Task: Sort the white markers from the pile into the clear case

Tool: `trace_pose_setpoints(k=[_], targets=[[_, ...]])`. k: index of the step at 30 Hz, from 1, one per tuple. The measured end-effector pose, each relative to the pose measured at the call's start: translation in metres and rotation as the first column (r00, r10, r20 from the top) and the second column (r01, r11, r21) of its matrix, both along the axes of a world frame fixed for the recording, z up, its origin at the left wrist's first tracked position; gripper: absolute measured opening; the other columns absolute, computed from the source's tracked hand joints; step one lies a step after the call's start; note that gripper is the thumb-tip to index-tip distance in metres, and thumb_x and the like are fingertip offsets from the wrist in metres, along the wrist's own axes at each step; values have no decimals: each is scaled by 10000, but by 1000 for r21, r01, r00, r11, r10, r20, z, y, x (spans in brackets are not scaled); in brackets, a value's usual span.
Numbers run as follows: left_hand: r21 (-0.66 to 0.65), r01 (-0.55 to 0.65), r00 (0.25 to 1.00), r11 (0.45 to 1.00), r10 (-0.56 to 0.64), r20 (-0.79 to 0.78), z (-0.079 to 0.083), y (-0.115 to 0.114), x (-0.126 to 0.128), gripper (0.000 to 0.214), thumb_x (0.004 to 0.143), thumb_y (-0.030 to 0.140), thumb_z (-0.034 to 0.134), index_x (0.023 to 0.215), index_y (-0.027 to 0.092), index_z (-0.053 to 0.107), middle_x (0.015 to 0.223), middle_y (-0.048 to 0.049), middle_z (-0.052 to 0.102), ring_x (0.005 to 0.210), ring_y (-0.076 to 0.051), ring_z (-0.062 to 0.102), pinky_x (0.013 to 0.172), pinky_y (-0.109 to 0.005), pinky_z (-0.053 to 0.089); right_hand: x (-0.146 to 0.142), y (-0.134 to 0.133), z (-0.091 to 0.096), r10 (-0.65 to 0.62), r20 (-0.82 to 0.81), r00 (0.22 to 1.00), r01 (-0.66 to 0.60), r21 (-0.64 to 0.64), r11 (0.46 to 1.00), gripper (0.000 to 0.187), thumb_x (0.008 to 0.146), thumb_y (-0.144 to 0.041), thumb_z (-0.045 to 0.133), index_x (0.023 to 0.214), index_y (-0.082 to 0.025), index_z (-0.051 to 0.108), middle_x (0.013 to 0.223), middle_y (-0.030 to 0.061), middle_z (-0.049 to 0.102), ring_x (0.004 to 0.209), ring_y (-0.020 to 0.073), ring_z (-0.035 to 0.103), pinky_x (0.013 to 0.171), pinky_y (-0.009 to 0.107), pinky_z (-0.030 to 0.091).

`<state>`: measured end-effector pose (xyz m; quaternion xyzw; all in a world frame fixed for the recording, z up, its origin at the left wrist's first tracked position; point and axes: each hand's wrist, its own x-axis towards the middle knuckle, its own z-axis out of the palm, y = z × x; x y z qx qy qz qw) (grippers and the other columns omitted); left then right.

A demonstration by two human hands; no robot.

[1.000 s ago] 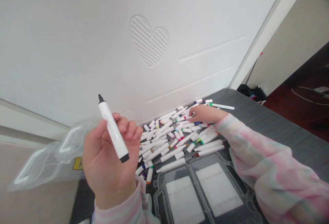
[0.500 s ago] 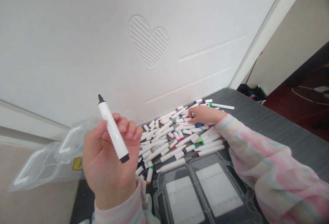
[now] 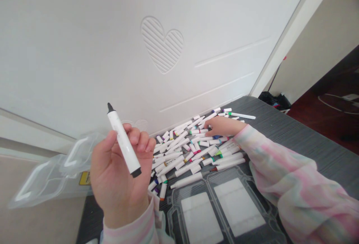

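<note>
My left hand [image 3: 119, 178] is raised in front of me, fingers closed round a white marker [image 3: 123, 143] with a black tip pointing up and a black band at its lower end. My right hand [image 3: 223, 125] reaches out over the far side of a pile of white markers and caps with coloured ends [image 3: 187, 150] on the dark grey table. It lies among them, fingers curled down on the pile; whether it holds one is hidden.
A clear plastic case tray [image 3: 224, 210] with two white panels lies at the near table edge. Its clear lid [image 3: 53, 173] hangs off to the left. A white panel with an embossed heart [image 3: 162, 44] stands behind the pile. Dark floor and cables are at right.
My right hand has shifted slightly among the markers at the far side of the pile, nudging a few. My left hand and its marker have stayed put.
</note>
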<state>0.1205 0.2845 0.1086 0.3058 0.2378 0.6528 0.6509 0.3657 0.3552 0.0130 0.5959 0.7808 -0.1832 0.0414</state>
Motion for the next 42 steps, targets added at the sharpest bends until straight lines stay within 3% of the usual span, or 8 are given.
trace_pose_setpoints(k=[9, 14, 22, 27, 31, 42], targets=[[-6, -7, 1000, 1000, 7, -8, 1, 0, 1, 162, 744, 276, 473, 706, 135, 544, 560, 28, 379, 499, -63, 370, 471, -197, 372, -3, 1, -4, 7, 19, 1000, -8, 33, 999, 268, 710, -365, 507, 870, -178, 613, 854, 83, 652, 788, 211, 587, 647, 251, 386], [4, 0, 1000, 1000, 0, 5, 0, 0, -1, 163, 745, 278, 473, 715, 131, 536, 564, 28, 392, 508, -63, 363, 479, -200, 378, 3, 1, 4, 9, -2, 1000, -9, 34, 999, 269, 754, -347, 448, 874, -178, 619, 872, 75, 657, 779, 194, 592, 650, 240, 391], [-11, -9, 1000, 1000, 10, 11, 1, 0, -1, 167, 746, 283, 470, 703, 137, 541, 562, 28, 392, 501, -61, 364, 475, -197, 378, 31, 5, 15, -131, -33, 991, 133, 95, 987, 388, 772, -423, 401, 940, -152, 621, 909, 94, 650, 822, 219, 587, 685, 272, 410], [-11, -7, 1000, 1000, 7, 5, 1, 0, 0, 157, 740, 283, 483, 710, 141, 542, 561, 30, 389, 499, -61, 370, 478, -198, 374, 17, 2, 13, -66, -11, 998, 66, 29, 997, 351, 764, -367, 422, 967, -169, 628, 944, 87, 652, 851, 209, 588, 706, 254, 408], [-2, -5, 1000, 1000, 5, 10, 1, 0, -1, 145, 733, 278, 492, 719, 142, 537, 566, 32, 393, 507, -60, 372, 486, -196, 375, 9, 0, 10, -17, -47, 999, 16, -23, 1000, 309, 761, -328, 430, 946, -190, 635, 878, 64, 668, 723, 170, 606, 634, 226, 409], [5, -40, 999, 999, 40, 11, 1, 0, -2, 149, 746, 273, 472, 724, 137, 527, 571, 29, 403, 507, -57, 369, 484, -200, 383, 8, -2, 10, -101, -136, 986, 97, -33, 995, 427, 699, -159, 442, 1117, -142, 531, 1012, 83, 615, 646, 131, 589, 586, 207, 414]])
